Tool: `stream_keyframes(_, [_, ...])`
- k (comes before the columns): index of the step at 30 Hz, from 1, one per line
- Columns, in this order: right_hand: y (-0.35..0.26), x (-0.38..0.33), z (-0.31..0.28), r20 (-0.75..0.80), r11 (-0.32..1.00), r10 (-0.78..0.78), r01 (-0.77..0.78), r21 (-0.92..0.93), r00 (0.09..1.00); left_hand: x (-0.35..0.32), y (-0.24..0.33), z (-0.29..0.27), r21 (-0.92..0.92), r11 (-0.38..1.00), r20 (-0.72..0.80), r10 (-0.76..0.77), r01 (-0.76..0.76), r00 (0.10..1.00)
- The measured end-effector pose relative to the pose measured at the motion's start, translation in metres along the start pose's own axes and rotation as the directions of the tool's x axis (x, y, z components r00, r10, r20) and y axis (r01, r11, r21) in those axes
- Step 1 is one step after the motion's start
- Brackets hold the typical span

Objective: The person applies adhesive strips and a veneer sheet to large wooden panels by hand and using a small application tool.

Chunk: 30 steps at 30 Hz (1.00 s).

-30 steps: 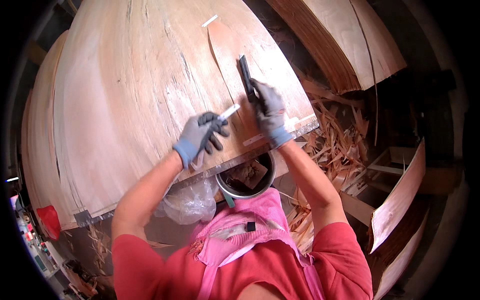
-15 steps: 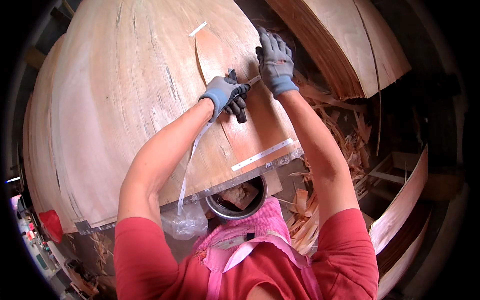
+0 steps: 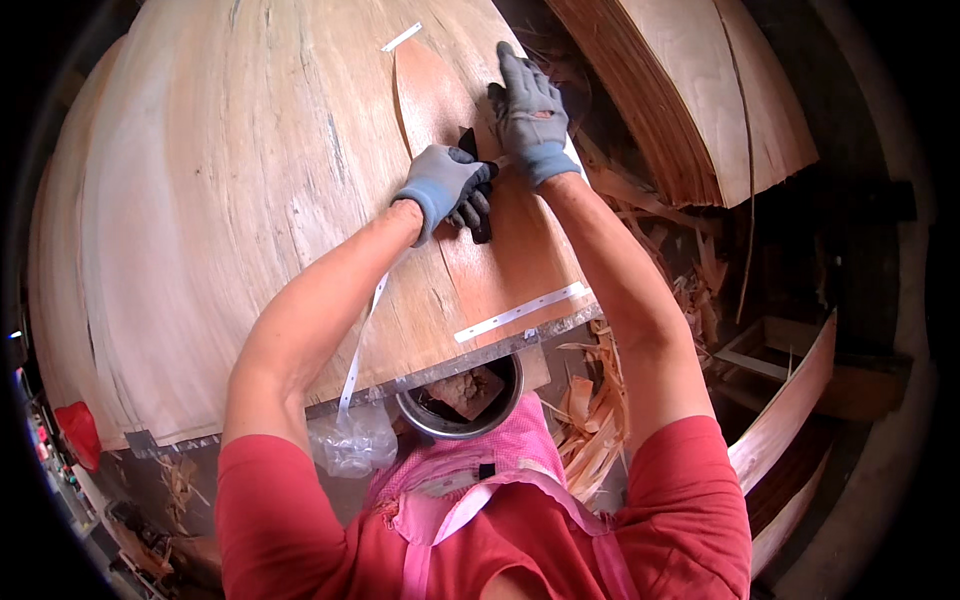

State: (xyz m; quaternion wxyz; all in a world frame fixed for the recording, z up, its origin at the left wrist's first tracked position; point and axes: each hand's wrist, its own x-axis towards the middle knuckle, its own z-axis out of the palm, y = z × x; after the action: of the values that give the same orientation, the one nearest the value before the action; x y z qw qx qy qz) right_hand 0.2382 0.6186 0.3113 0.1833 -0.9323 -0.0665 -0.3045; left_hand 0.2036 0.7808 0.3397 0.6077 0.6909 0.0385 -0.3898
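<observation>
White tape (image 3: 362, 340) is draped over the front edge of the wood sheets (image 3: 230, 220) and led up toward the left hand (image 3: 447, 187), whose fingers are closed around a black tool (image 3: 482, 234); the right hand (image 3: 532, 110) is held palm down, fingers straightened, at the right edge.

Over the streaked tan veneer (image 3: 250, 200), my left glove (image 3: 452, 187) and right glove (image 3: 530, 115) were grey with blue cuffs (image 3: 428, 203); on it, a strip (image 3: 522, 312) was white, dark-dotted; beside it, my apron (image 3: 522, 440) was checked pink.

One fisheye (head-worn) looks down onto wood sheets (image 3: 250, 200).
</observation>
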Motion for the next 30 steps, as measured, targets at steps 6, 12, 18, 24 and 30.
stream_keyframes(6, [-0.005,-0.016,0.019,0.118,0.992,-0.025,0.039,-0.121,0.993,-0.024,-0.015,0.004,0.081,0.987,0.06,0.137,-0.142,0.989])
stream_keyframes(12, [-0.01,-0.012,0.012,0.103,0.992,0.015,-0.002,-0.129,0.995,-0.053,-0.018,-0.083,0.077,0.995,-0.002,-0.065,0.065,0.998])
stream_keyframes(18, [-0.03,0.001,0.009,0.028,0.978,-0.16,0.163,-0.131,0.987,-0.052,-0.026,-0.092,0.033,0.994,-0.041,-0.103,0.104,0.994])
stream_keyframes(24, [-0.122,0.012,0.047,-0.027,0.929,-0.216,0.214,0.303,0.976,-0.044,-0.05,-0.094,0.037,0.999,-0.006,-0.038,0.038,0.999])
stream_keyframes(30, [-0.131,-0.003,0.059,0.231,0.984,-0.158,0.134,0.118,0.96,-0.121,-0.068,-0.021,0.251,0.93,-0.021,0.282,-0.268,0.959])
